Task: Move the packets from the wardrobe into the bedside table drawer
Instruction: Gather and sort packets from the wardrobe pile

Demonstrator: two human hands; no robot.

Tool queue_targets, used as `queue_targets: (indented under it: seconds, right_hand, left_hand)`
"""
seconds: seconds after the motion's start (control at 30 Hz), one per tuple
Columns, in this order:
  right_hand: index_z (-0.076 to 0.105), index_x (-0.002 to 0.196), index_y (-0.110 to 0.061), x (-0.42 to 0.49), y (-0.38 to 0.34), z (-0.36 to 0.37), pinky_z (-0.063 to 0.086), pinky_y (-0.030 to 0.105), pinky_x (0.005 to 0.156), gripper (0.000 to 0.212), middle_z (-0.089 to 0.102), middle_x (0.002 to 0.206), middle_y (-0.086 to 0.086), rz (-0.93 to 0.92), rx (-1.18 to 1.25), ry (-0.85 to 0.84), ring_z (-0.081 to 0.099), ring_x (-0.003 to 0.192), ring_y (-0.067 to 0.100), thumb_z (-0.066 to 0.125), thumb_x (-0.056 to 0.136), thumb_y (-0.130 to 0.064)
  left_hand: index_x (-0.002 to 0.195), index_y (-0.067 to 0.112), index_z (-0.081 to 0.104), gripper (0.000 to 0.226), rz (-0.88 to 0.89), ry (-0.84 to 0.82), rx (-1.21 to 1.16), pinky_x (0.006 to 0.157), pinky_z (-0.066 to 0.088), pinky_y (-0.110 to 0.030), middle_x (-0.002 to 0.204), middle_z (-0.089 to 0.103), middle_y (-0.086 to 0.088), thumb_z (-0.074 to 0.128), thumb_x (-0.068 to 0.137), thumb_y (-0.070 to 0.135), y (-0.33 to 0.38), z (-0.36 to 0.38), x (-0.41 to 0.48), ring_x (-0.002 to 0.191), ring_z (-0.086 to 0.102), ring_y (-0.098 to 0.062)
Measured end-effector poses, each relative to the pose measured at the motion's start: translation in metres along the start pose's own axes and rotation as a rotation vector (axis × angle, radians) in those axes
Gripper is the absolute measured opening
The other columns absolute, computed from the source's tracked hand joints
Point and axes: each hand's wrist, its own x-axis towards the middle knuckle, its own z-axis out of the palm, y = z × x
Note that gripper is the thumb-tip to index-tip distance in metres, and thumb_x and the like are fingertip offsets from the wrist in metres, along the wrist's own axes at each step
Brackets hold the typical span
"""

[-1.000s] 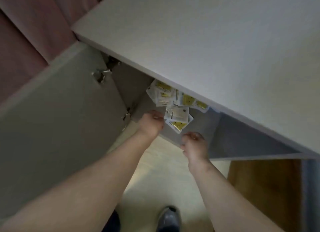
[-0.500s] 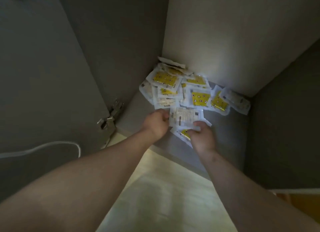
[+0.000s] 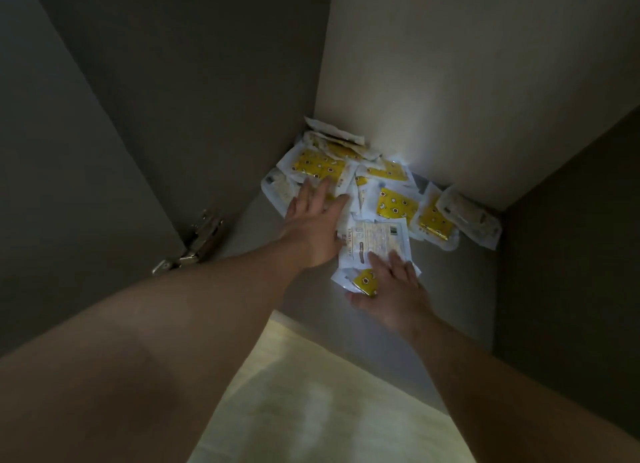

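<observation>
Inside the wardrobe (image 3: 194, 92) we were, and the light was poor. The packets (image 3: 394, 203) lay in a loose heap on the shelf (image 3: 460, 282), banked into its far left corner and trailing along the back wall (image 3: 450, 81) towards the far right corner. Most showed yellow printed faces inside white borders. A few were turned pale side up, and they overlapped in several layers.

The left hand (image 3: 313, 227) was on the left part of the heap. Its fingers (image 3: 322, 194) were stretched out straight and laid flat across the packets, gripping nothing.

The right hand (image 3: 394, 289) was nearer the shelf's front edge. Its fingers (image 3: 394, 260) were spread and flat, pressing on a white-backed packet (image 3: 375, 237) that lay print side up at the front of the heap. A small yellow packet (image 3: 363, 280) peeked out from beneath that one, just beside the thumb. Whether the thumb was tucked under its edge could not be made out. Nothing was curled in, so that was an open palm.

Every packet in view was on the shelf. A metal hinge (image 3: 197, 244) sat at the shelf's left edge, and the pale floor (image 3: 311, 393) showed below the front edge between the two forearms.
</observation>
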Motion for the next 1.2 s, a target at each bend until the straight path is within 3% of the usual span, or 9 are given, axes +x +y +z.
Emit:
queue_targets:
  seconds: [0.17, 0.27, 0.53, 0.77, 0.87, 0.93, 1.0, 1.07, 1.2]
  right_hand:
    - [0.003, 0.150, -0.037, 0.000, 0.005, 0.001, 0.006, 0.040, 0.117, 0.077, -0.012, 0.160, -0.001, -0.038, -0.019, 0.014, -0.010, 0.147, 0.025, 0.046, 0.090, -0.058]
    - [0.001, 0.150, -0.037, 0.001, 0.007, 0.004, 0.003, 0.040, 0.118, 0.077, -0.014, 0.159, -0.002, -0.044, -0.018, 0.024, -0.012, 0.146, 0.025, 0.044, 0.090, -0.058]
    - [0.006, 0.150, -0.037, -0.009, 0.005, 0.009, 0.003, 0.034, 0.118, 0.068, -0.009, 0.160, -0.001, -0.041, 0.034, 0.077, -0.009, 0.147, 0.025, 0.042, 0.094, -0.051]
    - [0.027, 0.146, -0.036, -0.037, 0.009, 0.032, 0.007, 0.028, 0.117, 0.057, 0.007, 0.160, -0.004, -0.017, 0.098, 0.228, 0.001, 0.147, 0.021, 0.049, 0.093, -0.044]
    - [0.039, 0.140, -0.032, -0.042, 0.016, 0.032, 0.011, 0.026, 0.115, 0.052, 0.018, 0.157, -0.005, -0.016, 0.114, 0.258, 0.008, 0.146, 0.020, 0.054, 0.091, -0.041]
    - [0.046, 0.134, -0.030, -0.045, 0.018, 0.030, 0.016, 0.027, 0.114, 0.047, 0.026, 0.154, -0.005, 0.004, 0.138, 0.293, 0.014, 0.145, 0.021, 0.057, 0.090, -0.038]
    - [0.051, 0.129, -0.028, -0.050, 0.019, 0.033, 0.022, 0.030, 0.113, 0.042, 0.032, 0.151, -0.007, 0.035, 0.140, 0.339, 0.019, 0.143, 0.020, 0.058, 0.089, -0.038]
    - [0.055, 0.124, -0.027, -0.057, 0.021, 0.038, 0.023, 0.032, 0.110, 0.037, 0.035, 0.149, -0.008, 0.068, 0.140, 0.388, 0.023, 0.141, 0.020, 0.058, 0.088, -0.037]
    - [0.056, 0.118, -0.018, -0.065, 0.027, 0.044, 0.014, 0.036, 0.112, 0.037, 0.031, 0.152, -0.001, 0.103, 0.056, 0.462, 0.019, 0.143, 0.022, 0.058, 0.087, -0.038]
  left_hand:
    - [0.150, 0.027, -0.011, 0.088, 0.004, 0.051, 0.180, 0.115, -0.007, -0.048, 0.157, -0.022, -0.006, 0.053, 0.091, 0.033, 0.006, -0.004, 0.034, 0.143, -0.019, -0.032]
    - [0.150, 0.027, -0.012, 0.086, -0.067, -0.069, 0.136, 0.115, 0.000, -0.051, 0.157, -0.020, -0.005, 0.051, 0.093, 0.036, 0.001, -0.011, 0.047, 0.144, -0.017, -0.030]
    - [0.146, 0.042, 0.023, 0.050, 0.014, -0.095, 0.122, 0.118, 0.005, -0.047, 0.158, -0.017, 0.002, 0.038, 0.098, 0.035, -0.022, 0.010, 0.007, 0.145, -0.015, -0.031]
    - [0.144, 0.038, 0.028, 0.046, 0.035, -0.020, 0.163, 0.116, 0.004, -0.046, 0.160, -0.005, 0.005, 0.033, 0.098, 0.034, -0.016, 0.032, -0.048, 0.146, -0.006, -0.031]
    - [0.134, 0.036, 0.046, 0.042, 0.069, 0.027, 0.212, 0.109, 0.015, -0.060, 0.157, 0.022, 0.002, 0.033, 0.094, 0.033, -0.010, 0.044, -0.074, 0.143, 0.019, -0.034]
    - [0.114, 0.030, 0.065, 0.042, 0.103, 0.039, 0.200, 0.093, 0.031, -0.071, 0.135, 0.056, 0.000, 0.037, 0.082, 0.032, -0.006, 0.050, -0.092, 0.125, 0.051, -0.034]
    - [0.108, 0.026, 0.069, 0.043, 0.115, 0.028, 0.231, 0.085, 0.036, -0.073, 0.121, 0.066, 0.001, 0.041, 0.075, 0.029, -0.003, 0.054, -0.103, 0.115, 0.061, -0.028]
    - [0.124, 0.026, 0.059, 0.046, 0.122, 0.041, 0.185, 0.096, 0.026, -0.074, 0.131, 0.059, 0.004, 0.045, 0.081, 0.023, 0.005, 0.056, -0.108, 0.127, 0.051, -0.022]
    - [0.150, 0.033, 0.007, 0.060, 0.235, -0.111, 0.197, 0.115, 0.000, -0.051, 0.156, 0.021, 0.012, 0.036, 0.097, 0.031, 0.014, 0.054, -0.111, 0.147, 0.004, -0.009]
